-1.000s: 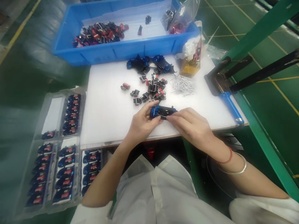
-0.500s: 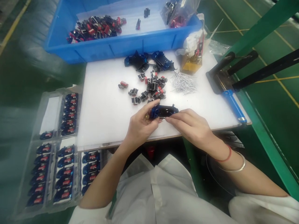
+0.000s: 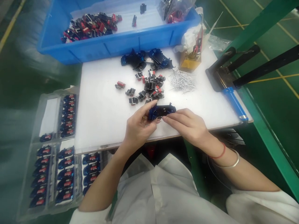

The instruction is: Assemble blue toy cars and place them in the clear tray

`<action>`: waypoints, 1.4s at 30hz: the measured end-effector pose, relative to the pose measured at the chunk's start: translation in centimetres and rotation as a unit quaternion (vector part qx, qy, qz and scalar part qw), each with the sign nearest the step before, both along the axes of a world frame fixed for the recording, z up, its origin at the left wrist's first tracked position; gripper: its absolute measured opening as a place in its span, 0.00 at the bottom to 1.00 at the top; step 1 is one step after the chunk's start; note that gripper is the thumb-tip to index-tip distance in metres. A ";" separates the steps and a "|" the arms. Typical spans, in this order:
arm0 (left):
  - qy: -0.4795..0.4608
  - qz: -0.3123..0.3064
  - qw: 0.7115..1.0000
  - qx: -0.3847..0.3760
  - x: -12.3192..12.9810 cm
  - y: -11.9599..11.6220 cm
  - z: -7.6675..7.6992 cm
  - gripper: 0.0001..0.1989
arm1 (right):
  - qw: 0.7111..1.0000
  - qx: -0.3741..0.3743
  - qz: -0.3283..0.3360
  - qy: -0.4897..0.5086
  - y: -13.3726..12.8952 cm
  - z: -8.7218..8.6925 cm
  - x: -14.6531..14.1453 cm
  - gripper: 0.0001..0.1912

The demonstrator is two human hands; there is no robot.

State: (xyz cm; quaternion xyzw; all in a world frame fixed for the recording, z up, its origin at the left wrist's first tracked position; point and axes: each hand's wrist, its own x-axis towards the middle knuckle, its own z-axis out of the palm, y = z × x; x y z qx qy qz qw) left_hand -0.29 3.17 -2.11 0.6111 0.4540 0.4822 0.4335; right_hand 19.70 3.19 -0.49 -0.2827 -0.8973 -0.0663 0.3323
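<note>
Near the table's front edge, my left hand [image 3: 139,125] is closed around the left end of a dark blue toy car body [image 3: 164,110], whose black hollow underside faces up. My right hand [image 3: 189,125] is pinched at the body's lower edge. A short silvery line at its fingertips looks like a thin metal pin [image 3: 159,117], mostly hidden by the fingers. Just beyond my hands lies a pile of small black, red and silver parts [image 3: 152,86]. More blue car bodies [image 3: 160,59] rest behind that pile, and loose metal pins [image 3: 182,81] lie to its right.
A blue bin [image 3: 121,43] with black and red parts stands at the back. An amber box [image 3: 190,64] holds a red-handled tool. A blue and black lever tool [image 3: 235,102] is at the right edge. Clear trays [image 3: 51,143] of blue cars lie left, below the white tabletop [image 3: 98,112].
The view has shifted slightly. Both hands still hold the car body in nearly the same pose, with the right fingertips at its lower edge.
</note>
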 end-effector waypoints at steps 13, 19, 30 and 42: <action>0.021 0.000 0.997 0.069 -0.1 0.2 -0.4 0.24 | 0.999 0.027 0.016 0.009 0.3 -0.5 -0.2 0.14; 0.020 0.004 0.998 0.063 0.0 0.1 -0.5 0.24 | 1.000 0.005 0.018 0.012 0.4 -0.7 0.0 0.16; -0.028 0.000 1.000 -0.001 0.1 0.3 -0.2 0.24 | 0.999 -0.011 -0.026 0.041 0.2 -1.7 -0.4 0.14; -0.046 0.011 0.997 -0.052 0.1 0.4 -0.2 0.25 | 0.992 -0.074 -0.054 0.084 0.5 -2.1 -0.9 0.09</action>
